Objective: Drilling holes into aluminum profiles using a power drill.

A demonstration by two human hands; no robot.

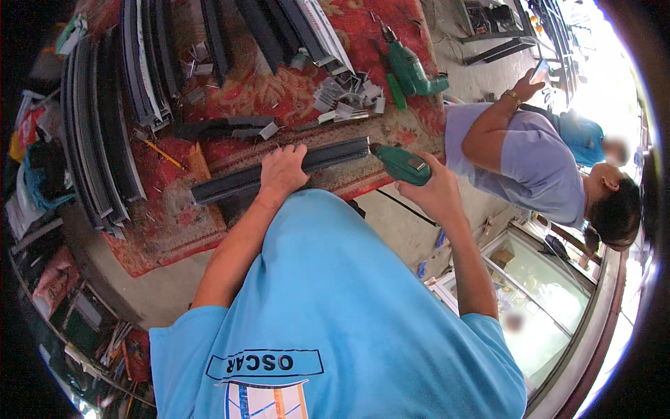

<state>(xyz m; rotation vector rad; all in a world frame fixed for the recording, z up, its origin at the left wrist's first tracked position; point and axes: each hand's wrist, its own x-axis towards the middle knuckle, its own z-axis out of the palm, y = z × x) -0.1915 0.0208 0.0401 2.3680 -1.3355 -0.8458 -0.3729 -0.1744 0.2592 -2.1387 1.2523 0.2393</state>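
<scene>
A dark metal profile (336, 155) lies across the near edge of the table in front of me. My left hand (283, 170) is closed over its middle, fingers curled on top. In my right hand (436, 188) is a green power drill (407, 166), its front end pointing left at the profile's right end. Whether the drill's tip touches the metal I cannot tell. Just beyond the profile are a dark strip (223, 128) and a small piece of light wood (199, 162).
A red patterned carpet (258, 98) covers the table. Long dark profiles (91, 133) are stacked at left and far side. Small metal brackets (345, 96), a second green drill (412, 68) and a yellow pencil (165, 154) lie there. At right a person (523, 143) holds a phone (539, 72).
</scene>
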